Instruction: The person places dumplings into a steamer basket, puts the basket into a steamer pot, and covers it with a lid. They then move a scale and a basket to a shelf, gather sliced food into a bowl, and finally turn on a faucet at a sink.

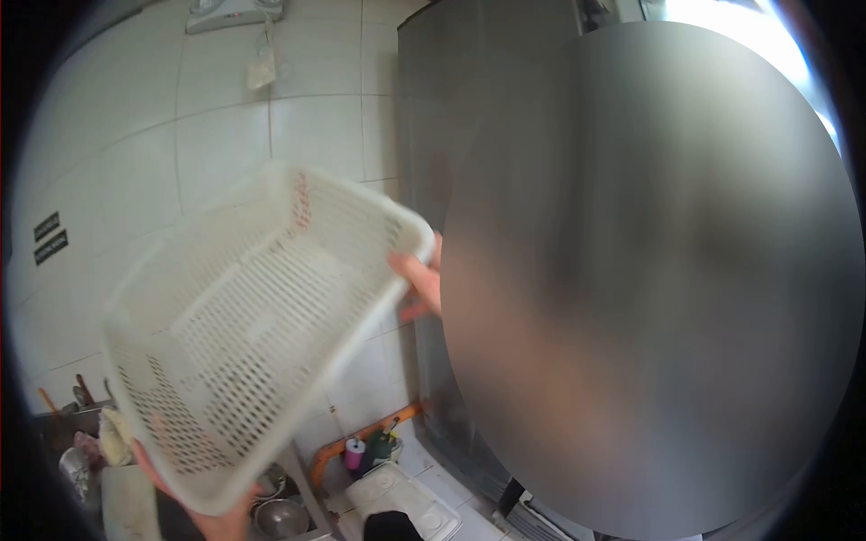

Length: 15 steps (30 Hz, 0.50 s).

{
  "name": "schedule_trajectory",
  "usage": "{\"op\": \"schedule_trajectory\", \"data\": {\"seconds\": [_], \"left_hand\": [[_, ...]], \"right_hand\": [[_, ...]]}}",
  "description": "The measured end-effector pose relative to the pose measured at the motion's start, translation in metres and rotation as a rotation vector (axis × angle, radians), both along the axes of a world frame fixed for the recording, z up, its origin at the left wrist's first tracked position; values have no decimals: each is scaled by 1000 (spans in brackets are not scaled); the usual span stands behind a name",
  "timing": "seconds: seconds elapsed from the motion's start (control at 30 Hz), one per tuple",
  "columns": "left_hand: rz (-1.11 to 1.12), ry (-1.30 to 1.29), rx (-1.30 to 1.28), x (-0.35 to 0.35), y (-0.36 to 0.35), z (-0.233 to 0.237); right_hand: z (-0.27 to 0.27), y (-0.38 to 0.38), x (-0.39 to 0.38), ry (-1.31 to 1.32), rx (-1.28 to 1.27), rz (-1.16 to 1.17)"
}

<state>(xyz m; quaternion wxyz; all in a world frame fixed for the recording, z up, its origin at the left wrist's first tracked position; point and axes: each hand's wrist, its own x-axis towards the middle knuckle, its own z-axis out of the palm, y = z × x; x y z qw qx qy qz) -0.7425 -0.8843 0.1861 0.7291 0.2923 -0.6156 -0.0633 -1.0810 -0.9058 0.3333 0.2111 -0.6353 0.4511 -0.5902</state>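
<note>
A white perforated plastic basket point(262, 334) is held up tilted in front of me, its inside facing me and nothing lying in it. My left hand point(212, 518) grips its lower corner from below, fingers against the outer wall. At the right-hand rim, my right hand point(418, 279) has its thumb over the edge and its fingers outside. A large blurred oval covers my right forearm and most of the view's right side.
A tall grey metal cabinet or fridge point(487, 117) stands to the right against the white tiled wall point(316, 135). Lower left, a metal bowl point(281, 518) and utensils point(83, 392) sit by a sink or counter. A whitish plastic lid or container point(401, 500) is near the floor.
</note>
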Motion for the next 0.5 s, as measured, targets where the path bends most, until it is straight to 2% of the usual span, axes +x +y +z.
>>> {"op": "schedule_trajectory", "data": {"seconds": [0.03,0.1,0.17,0.23,0.27,0.3,0.33,0.37,0.4,0.47,0.5], "left_hand": [[106,36,32,4,-30,2],[199,1,-96,9,-79,19],[147,74,-77,2,-131,45],[98,150,-72,-21,-184,83],[15,233,-117,-40,-209,111],[-65,318,-171,-53,-236,143],[-73,304,-185,-53,-266,177],[-88,243,-185,-48,-300,212],[-107,199,-186,-49,-330,244],[-40,242,-83,-46,-376,322],[-87,145,-149,-40,-402,358]], "right_hand": [[24,-11,1,57,-22,12],[66,-42,-9,189,-149,105],[117,-59,-33,467,-282,40],[187,-75,-61,670,-456,-284],[206,-59,-55,576,-629,-436],[254,-74,-76,869,-844,-859],[307,-93,-106,896,-984,-1030],[353,-100,-133,1052,-1094,-1288],[382,-101,-138,1027,-1038,-1593],[465,-91,-177,1060,-851,-1844],[496,-88,-193,1034,-791,-1954]]}}
